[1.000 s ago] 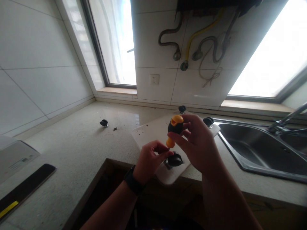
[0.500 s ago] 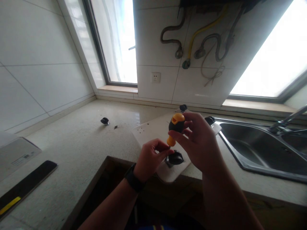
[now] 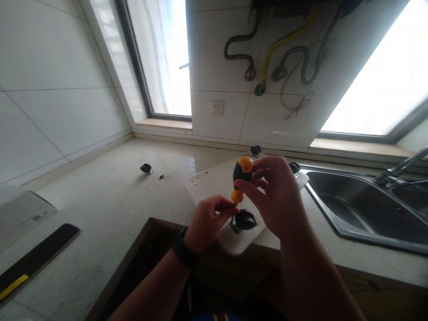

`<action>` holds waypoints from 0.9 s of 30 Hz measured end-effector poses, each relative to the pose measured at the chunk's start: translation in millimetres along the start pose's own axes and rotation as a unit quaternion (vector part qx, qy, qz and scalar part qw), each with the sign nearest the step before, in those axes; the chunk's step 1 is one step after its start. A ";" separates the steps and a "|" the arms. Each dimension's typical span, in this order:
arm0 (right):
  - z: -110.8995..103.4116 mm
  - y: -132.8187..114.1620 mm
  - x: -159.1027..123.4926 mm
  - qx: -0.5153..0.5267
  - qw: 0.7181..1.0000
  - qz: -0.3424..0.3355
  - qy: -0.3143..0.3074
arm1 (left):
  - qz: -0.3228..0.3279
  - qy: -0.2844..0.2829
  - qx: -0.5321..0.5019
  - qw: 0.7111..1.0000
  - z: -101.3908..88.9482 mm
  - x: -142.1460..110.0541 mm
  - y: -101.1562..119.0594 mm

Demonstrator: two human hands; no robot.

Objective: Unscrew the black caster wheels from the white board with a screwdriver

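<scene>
My right hand (image 3: 274, 196) is closed around the black and orange handle of a stubby screwdriver (image 3: 241, 176), held upright over a white board (image 3: 214, 180). Its shaft points down toward a black caster wheel (image 3: 245, 220) that sits on the board's near end. My left hand (image 3: 209, 220), a dark watch on its wrist, is pinched at the shaft just beside that caster; I cannot make out whether it also holds a screw. Two more black casters (image 3: 256, 150) (image 3: 294, 167) sit at the board's far end.
A loose caster (image 3: 146, 168) and small screws (image 3: 161, 177) lie on the speckled countertop (image 3: 110, 200). A steel sink (image 3: 368, 209) with a tap is on the right. A dark cutout (image 3: 147, 267) opens below my arms. A black bar (image 3: 36, 258) lies far left.
The screwdriver has tilted slightly and shifted a little left in my right hand. My left hand's fingers stay pinched by the shaft. The view has barely moved.
</scene>
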State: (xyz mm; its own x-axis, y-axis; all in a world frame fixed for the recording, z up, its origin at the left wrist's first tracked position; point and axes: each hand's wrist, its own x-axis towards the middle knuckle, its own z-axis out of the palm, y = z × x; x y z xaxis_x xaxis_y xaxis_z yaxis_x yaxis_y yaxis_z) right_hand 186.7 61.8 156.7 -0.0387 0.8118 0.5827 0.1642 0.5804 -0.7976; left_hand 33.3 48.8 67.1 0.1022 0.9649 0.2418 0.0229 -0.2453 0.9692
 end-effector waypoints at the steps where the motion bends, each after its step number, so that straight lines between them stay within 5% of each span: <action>1: 0.5 0.4 -0.1 -0.003 1.000 0.002 -0.002 | 0.001 -0.003 0.000 1.000 -0.5 0.1 0.0; 9: -2.8 -5.3 -0.1 0.003 0.999 0.025 -0.036 | 0.008 -0.046 0.031 0.998 -5.0 -1.3 8.2; 18: -9.0 2.0 4.9 0.128 0.987 0.017 -0.094 | 0.014 -0.083 0.023 0.996 -5.4 0.1 7.6; 24: -13.2 -9.2 7.0 -0.044 0.992 -0.002 -0.120 | 0.005 -0.047 0.037 0.998 -1.9 2.4 8.2; 27: -12.2 -9.6 7.2 -0.050 0.993 0.015 -0.109 | 0.001 -0.039 0.041 0.998 -0.9 2.6 7.2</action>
State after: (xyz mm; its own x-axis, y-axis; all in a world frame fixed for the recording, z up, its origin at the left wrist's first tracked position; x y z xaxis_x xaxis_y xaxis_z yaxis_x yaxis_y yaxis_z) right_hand 196.9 61.2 170.5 -0.2436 0.8295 0.5025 0.2658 0.5554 -0.7880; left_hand 32.8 49.7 74.7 0.1797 0.9548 0.2367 0.1037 -0.2576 0.9607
